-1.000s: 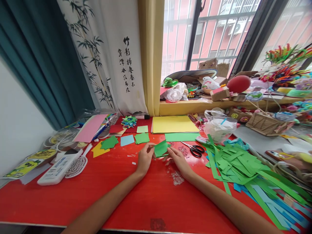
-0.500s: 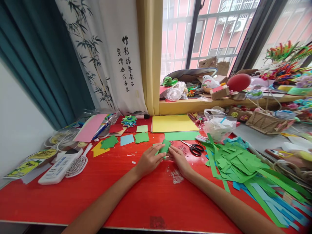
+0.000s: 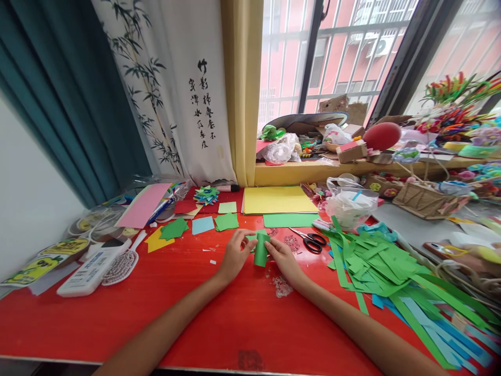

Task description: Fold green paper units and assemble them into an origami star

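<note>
A small piece of green paper [image 3: 261, 251], curved over lengthwise, is held between my two hands above the red table [image 3: 188, 324]. My left hand [image 3: 237, 253] pinches its left side with thumb and fingers. On the other side, my right hand [image 3: 285, 259] grips the paper's right edge near the top. Another bit of green paper shows behind it, partly hidden by the fingers. Black-handled scissors [image 3: 312, 241] lie just beyond my right hand, blades pointing left. Close to my right wrist is a pale scuffed patch [image 3: 282, 286] on the table.
Green paper squares [image 3: 226, 222], a light blue square [image 3: 203, 225] and yellow sheets [image 3: 279, 200] lie farther back. At right spreads a heap of green paper strips [image 3: 376, 261]. A white bottle [image 3: 91, 269] and a hairbrush [image 3: 122, 265] are at left.
The green paper has turned from slanting to nearly upright and come slightly nearer, with its curved face now showing. My left hand has moved off its front to its left side.
</note>
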`<state>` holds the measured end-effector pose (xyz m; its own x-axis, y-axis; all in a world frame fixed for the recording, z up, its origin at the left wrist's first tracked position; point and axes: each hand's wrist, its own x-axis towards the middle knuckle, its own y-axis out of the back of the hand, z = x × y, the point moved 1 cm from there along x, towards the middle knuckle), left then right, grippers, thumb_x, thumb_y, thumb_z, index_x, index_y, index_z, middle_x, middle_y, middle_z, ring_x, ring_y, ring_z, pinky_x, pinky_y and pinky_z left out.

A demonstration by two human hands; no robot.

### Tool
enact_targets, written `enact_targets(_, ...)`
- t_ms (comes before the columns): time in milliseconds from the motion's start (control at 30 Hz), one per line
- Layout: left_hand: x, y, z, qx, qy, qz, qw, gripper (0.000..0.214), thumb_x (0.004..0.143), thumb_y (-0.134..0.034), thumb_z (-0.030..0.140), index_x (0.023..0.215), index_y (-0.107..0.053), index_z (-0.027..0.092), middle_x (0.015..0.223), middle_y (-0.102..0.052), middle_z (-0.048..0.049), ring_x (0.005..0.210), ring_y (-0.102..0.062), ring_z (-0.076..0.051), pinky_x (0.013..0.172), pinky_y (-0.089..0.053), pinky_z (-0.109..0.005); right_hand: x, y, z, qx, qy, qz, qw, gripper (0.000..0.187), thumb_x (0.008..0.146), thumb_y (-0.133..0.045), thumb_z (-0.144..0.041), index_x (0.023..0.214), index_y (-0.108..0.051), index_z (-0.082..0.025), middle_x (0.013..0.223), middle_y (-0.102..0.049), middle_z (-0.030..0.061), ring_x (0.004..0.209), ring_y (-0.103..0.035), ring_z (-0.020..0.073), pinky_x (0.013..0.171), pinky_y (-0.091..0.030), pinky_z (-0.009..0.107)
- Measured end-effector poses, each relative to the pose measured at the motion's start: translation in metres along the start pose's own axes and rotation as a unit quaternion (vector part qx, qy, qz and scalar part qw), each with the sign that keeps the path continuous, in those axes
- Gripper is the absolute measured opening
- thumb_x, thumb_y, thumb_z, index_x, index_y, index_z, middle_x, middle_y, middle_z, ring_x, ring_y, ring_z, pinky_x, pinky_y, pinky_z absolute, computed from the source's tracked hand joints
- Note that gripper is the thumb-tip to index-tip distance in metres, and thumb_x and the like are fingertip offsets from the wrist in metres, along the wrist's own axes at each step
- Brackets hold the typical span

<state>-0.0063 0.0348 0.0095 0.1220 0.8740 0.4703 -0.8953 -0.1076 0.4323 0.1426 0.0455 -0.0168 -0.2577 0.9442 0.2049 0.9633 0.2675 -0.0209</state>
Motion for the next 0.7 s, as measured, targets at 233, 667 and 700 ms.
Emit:
enact_targets(233, 0.001, -0.007, -0.011, -0.054, 0.06, -0.023, 0.996, 0.025, 0.078, -0.051, 0.04, 0.079, -0.057, 0.016, 0.075, -0.051, -0.0008, 0.068, -0.049, -0.012, 0.062, -0.04, -0.022, -0.002, -0.001, -0.002, -0.087, 0.019, -0.001, 0.996, 0.032, 0.079, -0.045, -0.046, 0.083, -0.061, -0.018, 0.07, -0.059, 0.0012, 0.065, -0.052, 0.0155, 0.062, -0.044, 0.028)
enact_targets(667, 0.0, -0.006, -0.009, -0.046, 0.047, -0.036, 0.997, 0.023, 0.079, -0.05, 0.039, 0.081, -0.056, 0.016, 0.077, -0.049, -0.0004, 0.069, -0.047, -0.012, 0.064, -0.038, -0.022, -0.001, -0.001, -0.001, -0.072, 0.021, -0.018, 0.997, 0.03, 0.08, -0.043, -0.043, 0.078, -0.058, -0.018, 0.066, -0.055, 0.0006, 0.065, -0.05, 0.0154, 0.062, -0.042, 0.027)
enact_targets(700, 0.0, -0.006, -0.009, -0.047, 0.047, -0.035, 0.997, 0.023, 0.079, -0.05, 0.038, 0.081, -0.056, 0.016, 0.076, -0.049, -0.0004, 0.069, -0.047, -0.012, 0.064, -0.038, -0.022, -0.001, -0.001, -0.002, -0.066, 0.02, -0.022, 0.997, 0.029, 0.08, -0.042, -0.043, 0.077, -0.057, -0.018, 0.066, -0.054, 0.0004, 0.064, -0.049, 0.0151, 0.062, -0.042, 0.027)
